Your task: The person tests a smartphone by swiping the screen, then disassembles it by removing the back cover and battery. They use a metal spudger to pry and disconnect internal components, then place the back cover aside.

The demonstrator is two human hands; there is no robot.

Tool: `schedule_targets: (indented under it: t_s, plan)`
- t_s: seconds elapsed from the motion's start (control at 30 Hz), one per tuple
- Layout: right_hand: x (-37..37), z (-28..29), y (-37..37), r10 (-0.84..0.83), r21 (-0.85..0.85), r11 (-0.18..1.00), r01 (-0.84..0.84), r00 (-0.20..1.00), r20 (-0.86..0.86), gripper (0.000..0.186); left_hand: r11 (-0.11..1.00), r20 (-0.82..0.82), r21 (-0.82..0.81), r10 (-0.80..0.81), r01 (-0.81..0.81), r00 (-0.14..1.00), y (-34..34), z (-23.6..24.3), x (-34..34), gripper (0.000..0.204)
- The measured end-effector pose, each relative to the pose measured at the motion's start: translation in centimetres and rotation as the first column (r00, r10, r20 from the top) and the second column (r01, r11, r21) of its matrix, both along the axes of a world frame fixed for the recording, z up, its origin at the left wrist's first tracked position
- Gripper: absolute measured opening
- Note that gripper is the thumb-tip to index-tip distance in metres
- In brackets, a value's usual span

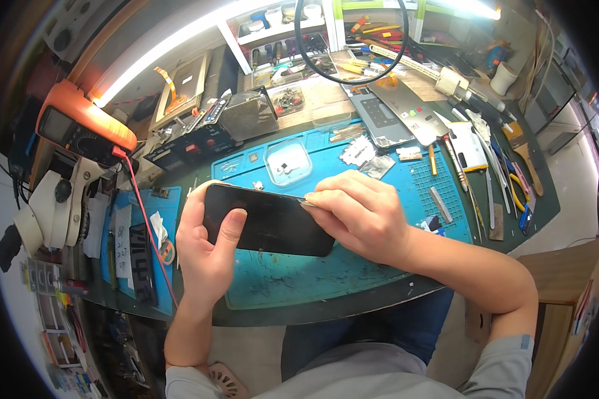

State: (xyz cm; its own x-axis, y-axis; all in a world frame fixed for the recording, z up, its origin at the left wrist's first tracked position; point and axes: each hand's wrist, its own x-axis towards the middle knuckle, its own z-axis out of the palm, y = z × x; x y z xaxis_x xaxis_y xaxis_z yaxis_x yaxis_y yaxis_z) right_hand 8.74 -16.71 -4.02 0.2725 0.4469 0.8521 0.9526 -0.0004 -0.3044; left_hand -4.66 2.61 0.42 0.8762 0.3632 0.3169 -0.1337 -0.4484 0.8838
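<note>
My left hand (pixel 205 256) grips a black smartphone (pixel 273 226) by its left end, the thumb lying on the dark glass and the fingers behind it. The phone is held tilted above the blue work mat (pixel 266 289). At the phone's upper edge, toward its right end, my right hand (pixel 369 211) is closed in a pinch. Something small and thin shows at those fingertips, but its kind is too small to make out. Just beyond the phone, a clear plastic dish (pixel 281 178) holds a few tiny parts.
An orange multimeter (pixel 80 130) with a red lead stands at the left, near a black bench instrument (pixel 192 149). Metal device panels (pixel 412 113) lie at the back right. Screwdrivers, tweezers and yellow-handled pliers (pixel 516 186) line the right side. A black loop (pixel 299 40) hangs overhead.
</note>
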Motion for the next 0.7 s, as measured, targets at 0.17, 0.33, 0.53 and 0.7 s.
schedule_targets:
  t_s: [0.17,0.33,0.53,0.7]
  plan:
    - [-0.3,0.1,0.2,-0.048,-0.046,0.998,0.047,0.998,-0.035,0.017,0.994,-0.04,-0.113,-0.012,0.007,0.999,0.5,-0.1,0.2,0.033]
    - [-1.1,1.1,-0.6,-0.139,-0.127,0.983,0.129,0.988,-0.07,0.028,0.969,-0.048,-0.245,-0.037,0.024,0.998,0.8,-0.6,0.9,0.033]
    - [1.7,3.3,-6.5,-0.333,-0.237,0.922,0.307,0.94,-0.08,0.027,0.824,-0.109,-0.541,-0.265,0.167,0.958,1.0,-1.2,1.1,0.031]
    - [5.1,5.9,-10.7,-0.532,-0.295,0.839,0.457,0.803,-0.267,0.029,0.83,-0.053,-0.515,-0.281,0.215,0.958,-0.4,-2.5,1.0,0.032]
